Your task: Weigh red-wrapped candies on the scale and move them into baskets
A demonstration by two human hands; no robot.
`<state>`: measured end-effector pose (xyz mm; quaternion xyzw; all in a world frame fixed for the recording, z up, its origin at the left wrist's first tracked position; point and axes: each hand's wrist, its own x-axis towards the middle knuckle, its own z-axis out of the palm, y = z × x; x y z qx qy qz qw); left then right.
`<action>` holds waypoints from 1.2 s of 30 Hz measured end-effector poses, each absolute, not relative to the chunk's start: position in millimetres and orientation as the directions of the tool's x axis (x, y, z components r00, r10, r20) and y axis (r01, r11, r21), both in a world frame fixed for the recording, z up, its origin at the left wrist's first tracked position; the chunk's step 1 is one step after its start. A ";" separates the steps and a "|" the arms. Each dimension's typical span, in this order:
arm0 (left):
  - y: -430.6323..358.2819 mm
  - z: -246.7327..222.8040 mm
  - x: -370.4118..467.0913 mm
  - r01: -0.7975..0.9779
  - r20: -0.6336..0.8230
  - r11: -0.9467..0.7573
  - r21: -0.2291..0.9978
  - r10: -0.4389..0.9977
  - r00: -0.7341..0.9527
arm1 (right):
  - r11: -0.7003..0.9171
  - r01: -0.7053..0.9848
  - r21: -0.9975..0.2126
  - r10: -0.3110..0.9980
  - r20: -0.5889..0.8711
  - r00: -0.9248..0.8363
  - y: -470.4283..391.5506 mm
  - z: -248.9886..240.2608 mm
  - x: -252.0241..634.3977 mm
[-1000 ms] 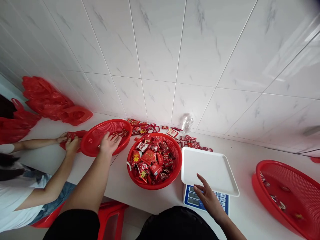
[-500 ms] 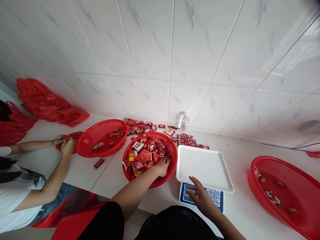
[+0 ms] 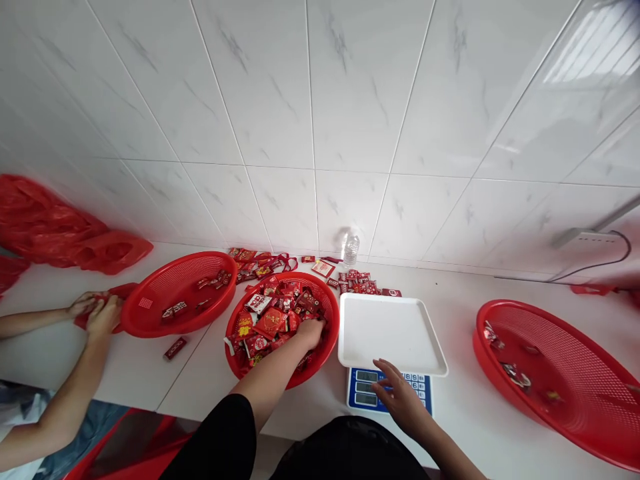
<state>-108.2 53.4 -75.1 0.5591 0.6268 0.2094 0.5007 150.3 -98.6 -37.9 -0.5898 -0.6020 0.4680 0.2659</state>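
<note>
My left hand (image 3: 311,333) is down among the red packets (image 3: 273,323) in the middle red basket (image 3: 332,333), near its right side. Its fingers are hidden among the packets, so what they hold cannot be seen. My right hand (image 3: 395,388) hovers over the keypad of the blue and white scale (image 3: 367,388), fingers apart and holding nothing. Behind it, the scale's white tray (image 3: 387,333) carries nothing.
A left red basket (image 3: 180,323) and a right red basket (image 3: 540,407) hold a few packets. Loose packets (image 3: 357,283) and a clear bottle (image 3: 351,249) lie along the wall. At left, another person's hands (image 3: 97,312) grip red plastic.
The view has shifted right, so most things sit further left. My left hand has sunk deeper among the packets, its fingers now covered. My right hand remains over the scale's keypad.
</note>
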 end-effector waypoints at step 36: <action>69.7 -36.5 -69.5 0.502 -0.206 0.164 0.849 0.978 0.029 | -0.090 0.712 -0.696 0.980 -0.191 -0.062 -55.8 -61.9 166.3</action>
